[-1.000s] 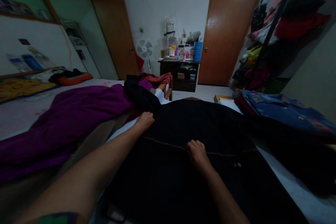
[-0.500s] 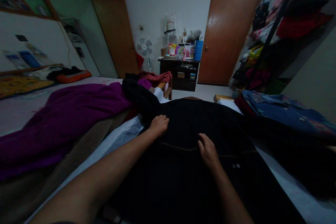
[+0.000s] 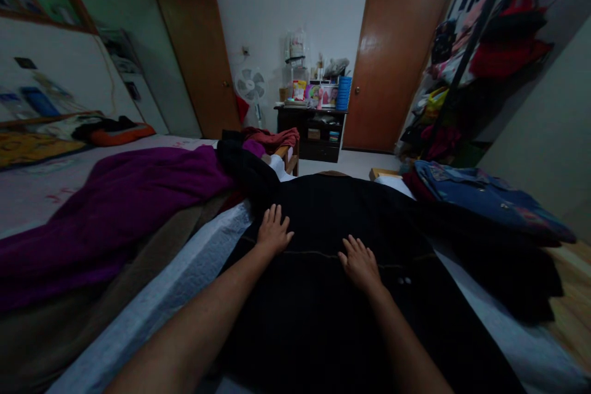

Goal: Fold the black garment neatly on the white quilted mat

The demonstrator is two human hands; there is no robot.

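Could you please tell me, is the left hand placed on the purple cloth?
No, the left hand is spread over the black garment, while the purple cloth lies to the left of that hand.

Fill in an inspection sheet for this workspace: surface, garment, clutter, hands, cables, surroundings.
Surface: pale sheet, partly covered.
Job's things: black jacket, spread out, with a line of stitching across it and two pale studs.
Clutter: purple cloth to the left, blue denim to the right.
Hands: left hand and right hand on the jacket, fingers spread.
Cables: what looks like a thin cord on the left wall.
Surroundings: fan and dark cabinet at the far wall; dim light.
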